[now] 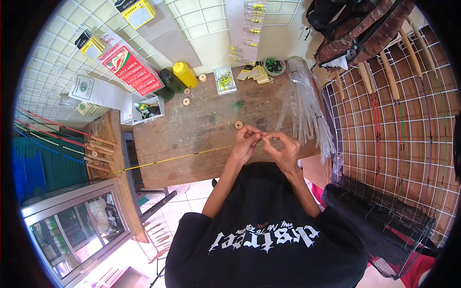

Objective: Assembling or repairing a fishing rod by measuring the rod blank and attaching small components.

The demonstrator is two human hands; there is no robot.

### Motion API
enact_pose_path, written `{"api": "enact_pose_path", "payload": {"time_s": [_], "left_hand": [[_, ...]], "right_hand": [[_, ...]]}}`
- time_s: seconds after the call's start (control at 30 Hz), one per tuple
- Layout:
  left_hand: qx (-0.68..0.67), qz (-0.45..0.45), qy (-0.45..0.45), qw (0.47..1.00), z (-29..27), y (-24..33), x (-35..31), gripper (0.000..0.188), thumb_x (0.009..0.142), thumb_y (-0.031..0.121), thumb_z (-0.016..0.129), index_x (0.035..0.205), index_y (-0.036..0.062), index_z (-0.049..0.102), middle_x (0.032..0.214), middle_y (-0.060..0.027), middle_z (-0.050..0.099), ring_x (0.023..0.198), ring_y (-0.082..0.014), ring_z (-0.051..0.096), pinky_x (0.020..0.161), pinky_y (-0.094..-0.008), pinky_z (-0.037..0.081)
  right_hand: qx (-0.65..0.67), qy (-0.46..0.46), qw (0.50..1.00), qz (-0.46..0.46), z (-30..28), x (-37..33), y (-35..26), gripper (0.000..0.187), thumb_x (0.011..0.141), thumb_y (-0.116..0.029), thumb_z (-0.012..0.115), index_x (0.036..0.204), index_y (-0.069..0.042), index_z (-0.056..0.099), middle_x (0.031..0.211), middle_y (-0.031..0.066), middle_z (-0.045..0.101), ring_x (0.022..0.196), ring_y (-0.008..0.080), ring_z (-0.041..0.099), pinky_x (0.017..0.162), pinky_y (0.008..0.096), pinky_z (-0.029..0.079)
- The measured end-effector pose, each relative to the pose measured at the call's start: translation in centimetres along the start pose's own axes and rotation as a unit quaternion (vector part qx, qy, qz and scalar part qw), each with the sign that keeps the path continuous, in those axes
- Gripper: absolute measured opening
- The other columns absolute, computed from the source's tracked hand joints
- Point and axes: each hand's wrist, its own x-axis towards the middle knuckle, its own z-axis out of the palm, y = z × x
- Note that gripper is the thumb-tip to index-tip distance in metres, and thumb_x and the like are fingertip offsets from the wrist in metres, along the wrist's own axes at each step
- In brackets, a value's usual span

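Observation:
A thin yellow rod (192, 154) runs from the wooden ledge at the left across the near part of the table to my hands. My left hand (245, 145) is closed on its right end, where a small red piece (260, 134) shows at the fingertips. Close beside it, my right hand (284, 152) pinches with thumb and forefinger at the same spot. What lies between those right fingertips is too small to make out. Just beyond my left fingers stands a small wooden spool (238, 125).
Along the back of the wooden table (168, 134) are a yellow bottle (185, 75), a dark bottle (171, 81), a white box (224, 80) of small yellow pieces and a tub (274, 66). Clear plastic sleeves (309, 110) lie at the right. Rods (374, 110) hang on the right grid.

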Motion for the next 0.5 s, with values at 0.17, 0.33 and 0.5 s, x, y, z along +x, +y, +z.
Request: {"api": "enact_pose_path", "payload": {"time_s": [0.17,0.33,0.5], "left_hand": [[-0.003,0.001,0.008,1.000,1.01,0.57,-0.28,0.014,0.082,-0.001,0.070,0.090,0.0038,0.059,0.089,-0.0086,0.067,0.090,-0.0187,0.067,0.079,-0.0274,0.054],[-0.018,0.006,0.002,1.000,0.88,0.31,-0.14,0.013,0.082,0.000,0.070,0.088,0.0033,0.059,0.088,-0.0089,0.067,0.090,-0.0196,0.067,0.079,-0.0282,0.054],[-0.006,0.006,0.009,1.000,0.66,0.14,-0.17,0.012,0.083,0.001,0.069,0.088,0.0069,0.060,0.089,-0.0063,0.068,0.083,-0.0160,0.065,0.074,-0.0272,0.053]], "right_hand": [[-0.001,-0.004,1.000,0.011,-0.01,-0.12,0.13,0.014,0.075,-0.001,0.073,0.087,0.000,0.065,0.086,0.0110,0.072,0.080,0.0191,0.070,0.073,0.0298,0.054],[0.000,0.000,1.000,-0.003,0.10,-0.18,0.35,0.014,0.075,0.000,0.073,0.087,0.000,0.065,0.086,0.0113,0.072,0.080,0.0192,0.070,0.073,0.0297,0.054],[-0.010,-0.002,1.000,0.000,0.09,-0.19,0.25,0.014,0.075,0.000,0.073,0.086,0.000,0.065,0.085,0.0112,0.072,0.080,0.0198,0.070,0.073,0.0302,0.054]]}}
